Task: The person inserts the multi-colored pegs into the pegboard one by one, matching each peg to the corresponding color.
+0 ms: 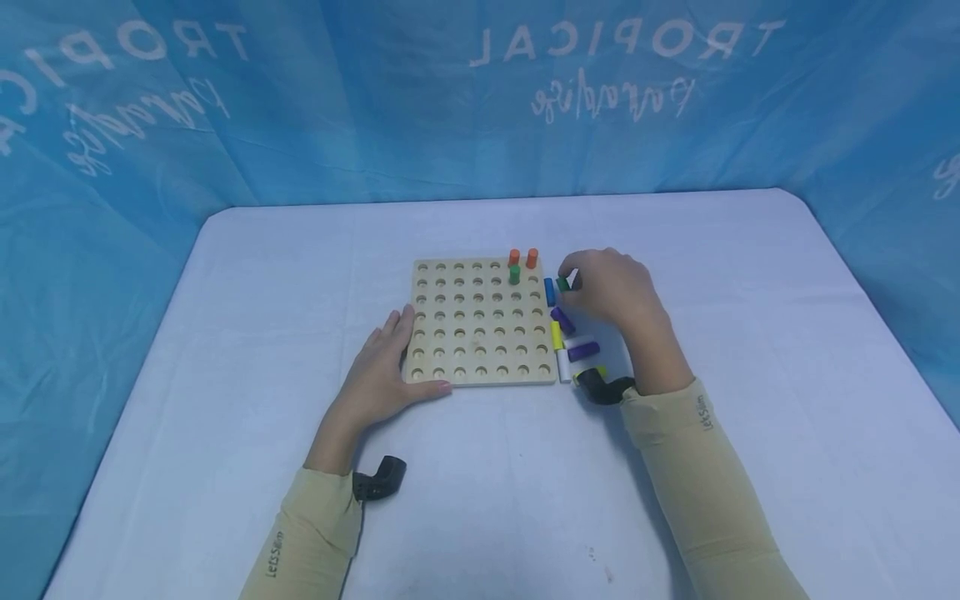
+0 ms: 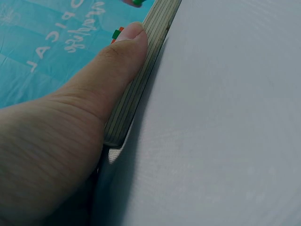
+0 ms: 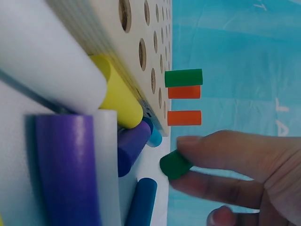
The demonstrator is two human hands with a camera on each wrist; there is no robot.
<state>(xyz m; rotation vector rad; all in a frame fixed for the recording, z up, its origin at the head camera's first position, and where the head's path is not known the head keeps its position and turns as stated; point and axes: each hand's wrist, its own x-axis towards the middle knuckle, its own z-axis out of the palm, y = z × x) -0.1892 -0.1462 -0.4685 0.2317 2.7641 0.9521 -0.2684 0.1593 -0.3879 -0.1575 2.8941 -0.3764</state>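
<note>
Blue curtain (image 1: 360,125) with reversed white lettering behind; white-covered desk (image 1: 480,508) below. Left side: beige left sleeve (image 1: 303,537), black wrist device (image 1: 382,479) at its cuff. Left hand (image 1: 378,367) at the board's near left corner: fingers extended and relaxed along the left edge, thumb spread against the near edge. Touches the board, grasps nothing.

Middle: square wooden board (image 1: 469,341), flat on the desk, rows of round holes. Three pegs upright in its far right part: left orange peg (image 1: 513,257) and right orange peg (image 1: 532,258) in the farthest row; standing green peg (image 1: 514,275) one row nearer, directly in front of the left orange peg.

Just right of the board, loose pegs lying on the desk: blue peg (image 1: 550,292) farthest; then, coming nearer, slanted purple peg (image 1: 563,321), yellow peg (image 1: 557,335), white peg (image 1: 564,367). Slightly farther right: second purple peg (image 1: 583,351), with another white peg (image 3: 107,165) alongside. Dark blue peg (image 3: 142,202) seen in the right wrist view.

Right hand (image 1: 611,287) right of the board's far part: thumb and finger nearly closed, pinching a green peg (image 1: 563,285) clear of the holes. Beige right sleeve (image 1: 705,492) reaches in from near right.
</note>
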